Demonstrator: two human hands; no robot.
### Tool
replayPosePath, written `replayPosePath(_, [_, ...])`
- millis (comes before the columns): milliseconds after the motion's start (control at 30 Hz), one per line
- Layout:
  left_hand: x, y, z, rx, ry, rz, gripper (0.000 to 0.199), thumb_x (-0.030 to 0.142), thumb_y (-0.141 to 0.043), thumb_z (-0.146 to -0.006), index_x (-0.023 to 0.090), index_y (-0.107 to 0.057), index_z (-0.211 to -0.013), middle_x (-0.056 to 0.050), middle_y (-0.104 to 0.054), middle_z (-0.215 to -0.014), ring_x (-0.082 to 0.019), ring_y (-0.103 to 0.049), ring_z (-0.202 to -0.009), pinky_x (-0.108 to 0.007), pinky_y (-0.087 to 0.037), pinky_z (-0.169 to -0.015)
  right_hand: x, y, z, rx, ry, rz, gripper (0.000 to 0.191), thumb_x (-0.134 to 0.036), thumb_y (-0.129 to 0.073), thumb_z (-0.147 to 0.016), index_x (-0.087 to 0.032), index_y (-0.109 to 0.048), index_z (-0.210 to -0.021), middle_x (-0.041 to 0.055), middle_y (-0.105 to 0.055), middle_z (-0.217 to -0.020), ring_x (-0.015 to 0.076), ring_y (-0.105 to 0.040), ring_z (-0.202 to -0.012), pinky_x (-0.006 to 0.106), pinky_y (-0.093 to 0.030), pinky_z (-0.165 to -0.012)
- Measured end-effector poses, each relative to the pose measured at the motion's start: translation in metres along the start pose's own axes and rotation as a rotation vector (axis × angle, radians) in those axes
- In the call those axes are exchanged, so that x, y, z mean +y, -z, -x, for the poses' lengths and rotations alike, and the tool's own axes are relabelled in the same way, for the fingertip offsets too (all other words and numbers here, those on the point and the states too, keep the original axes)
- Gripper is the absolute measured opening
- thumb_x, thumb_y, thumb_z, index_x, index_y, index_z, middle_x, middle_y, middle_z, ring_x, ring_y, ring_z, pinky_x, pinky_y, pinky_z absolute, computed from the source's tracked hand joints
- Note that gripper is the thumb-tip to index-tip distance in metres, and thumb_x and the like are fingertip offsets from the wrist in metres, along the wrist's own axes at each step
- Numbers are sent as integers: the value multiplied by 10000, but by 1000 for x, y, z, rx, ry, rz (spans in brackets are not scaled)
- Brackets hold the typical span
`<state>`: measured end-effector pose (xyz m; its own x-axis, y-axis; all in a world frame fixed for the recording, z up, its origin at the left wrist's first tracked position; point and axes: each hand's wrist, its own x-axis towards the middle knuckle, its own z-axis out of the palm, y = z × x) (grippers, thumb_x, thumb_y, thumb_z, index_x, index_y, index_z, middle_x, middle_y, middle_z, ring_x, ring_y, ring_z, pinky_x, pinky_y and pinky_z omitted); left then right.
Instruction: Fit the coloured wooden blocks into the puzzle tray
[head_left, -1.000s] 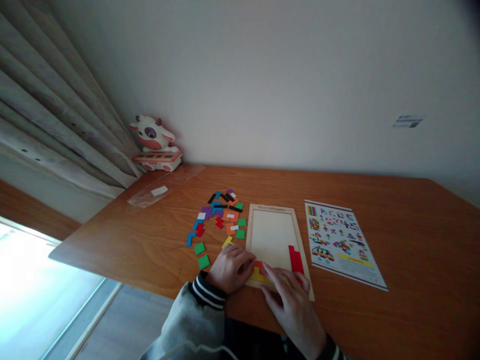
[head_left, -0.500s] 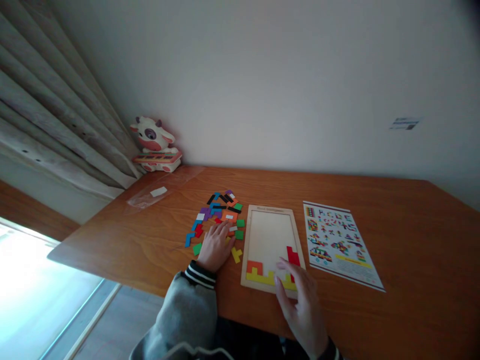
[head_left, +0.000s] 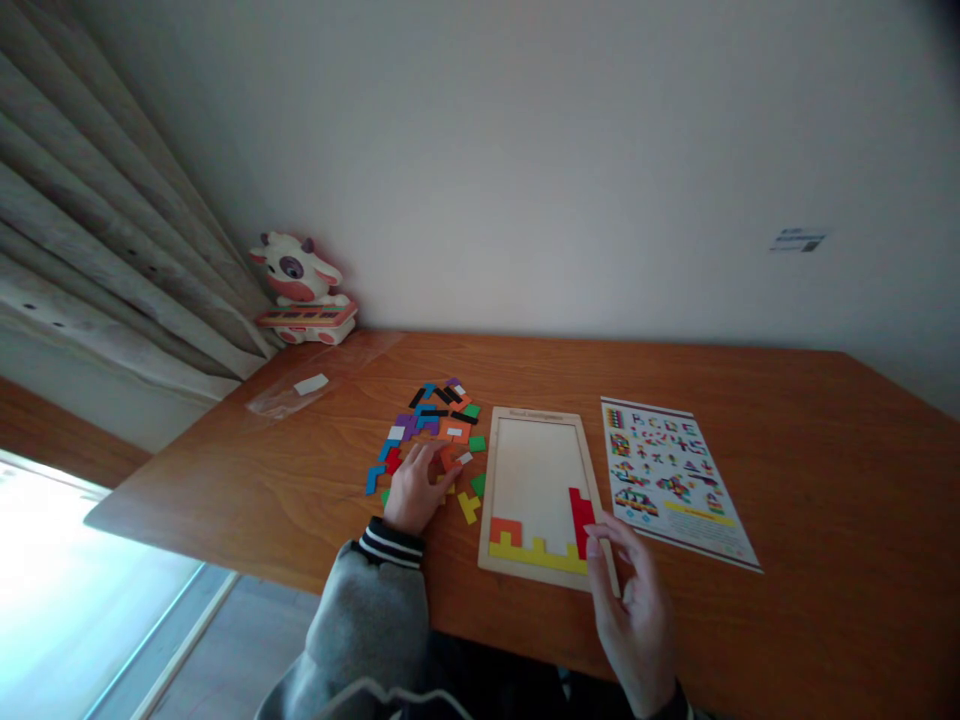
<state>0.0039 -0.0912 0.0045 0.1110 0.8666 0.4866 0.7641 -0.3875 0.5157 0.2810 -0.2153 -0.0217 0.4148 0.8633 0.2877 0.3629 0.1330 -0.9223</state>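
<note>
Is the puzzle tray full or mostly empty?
Mostly empty: the puzzle tray holds only an orange piece, yellow pieces and a red piece along its near end.

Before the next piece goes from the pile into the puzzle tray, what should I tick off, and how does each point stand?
1. Left hand on the loose pieces: ok, fingers spread over them.
2. A piece actually gripped by the left hand: cannot tell, fingers hide it.
3. Right hand steadying the tray: ok, fingertips at its near right corner by the red piece.
4. Room in the tray: ok, only the near rows filled by yellow, orange and red.
5. Pattern sheet readable: ok, flat, uncovered.
</note>
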Motion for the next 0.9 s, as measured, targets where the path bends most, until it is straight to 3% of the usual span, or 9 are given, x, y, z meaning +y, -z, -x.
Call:
replayPosePath(100, [7, -1, 2, 66, -38, 101, 300, 334, -718, -876, 219, -638, -1140, -75, -683, -1112, -179, -698, -870, -305, -615, -783, 0, 0, 0, -2, 14, 19, 366, -429, -572, -929, -198, -582, -1213, 132, -654, -1200, 279, -622, -1116, 496, -484, -988])
replayPosePath(200, [23, -3, 7, 24, -107, 244, 281, 293, -723, -878, 211, -644, -1134, -88, -686, -1148, -158, -704, -826, -286, -626, -758, -1, 1, -1, -22, 82, 92, 319, -412, -562, -941, -210, -603, -1185, 115, -672, -1159, 270, -636, -1074, 476, -504, -949])
replayPosePath(433, [70, -15, 25, -379, -384, 545, 370, 233, -623, -954, 241, -576, -1321, -96, -640, -1325, -205, -618, -1224, -345, -544, -1032, -8, -3, -6, -139, 383, 223, 283, -331, -585, -952, -241, -608, -1219, 79, -703, -1146, 241, -647, -1067, 424, -528, -918])
replayPosePath(500, [77, -19, 30, -441, -403, 595, 413, 235, -642, -943, 246, -562, -1348, -105, -622, -1347, -203, -639, -1188, -340, -538, -1036, -9, -4, -7, -154, 417, 254, 302, -349, -598, -950, -245, -606, -1234, 70, -718, -1131, 239, -658, -1049, 420, -533, -904])
replayPosePath(567, [81, -23, 33, -474, -383, 634, 464, 238, -664, -928, 243, -538, -1374, -121, -604, -1359, -172, -703, -1026, -319, -570, -976, -10, -4, -7, -167, 448, 270, 292, -364, -608, -946, -248, -622, -1213, 60, -736, -1086, 237, -677, -1001, 414, -545, -868])
replayPosePath(667, [84, -24, 35, -444, -312, 682, 442, 256, -699, -902, 211, -570, -1322, -132, -636, -1285, -120, -712, -787, -299, -608, -860, -11, -3, -6, -173, 470, 268, 215, -371, -616, -941, -257, -663, -1118, 46, -751, -988, 231, -699, -901, 404, -560, -801])
replayPosePath(800, [86, -20, 31, -312, -212, 703, 140, 252, -662, -925, 175, -693, -1038, -117, -705, -1133, -172, -710, -911, -311, -601, -848, -11, -3, -6, -134, 411, 246, 172, -380, -622, -933, -250, -670, -1034, 56, -747, -951, 237, -698, -884, 411, -564, -792])
replayPosePath(900, [87, -20, 29, -276, -172, 686, 128, 237, -611, -956, 172, -721, -964, -97, -743, -1003, -183, -708, -949, -307, -591, -861, -11, -4, -6, -157, 402, 253, 218, -354, -599, -948, -250, -642, -1135, 66, -739, -1027, 242, -685, -954, 436, -545, -861])
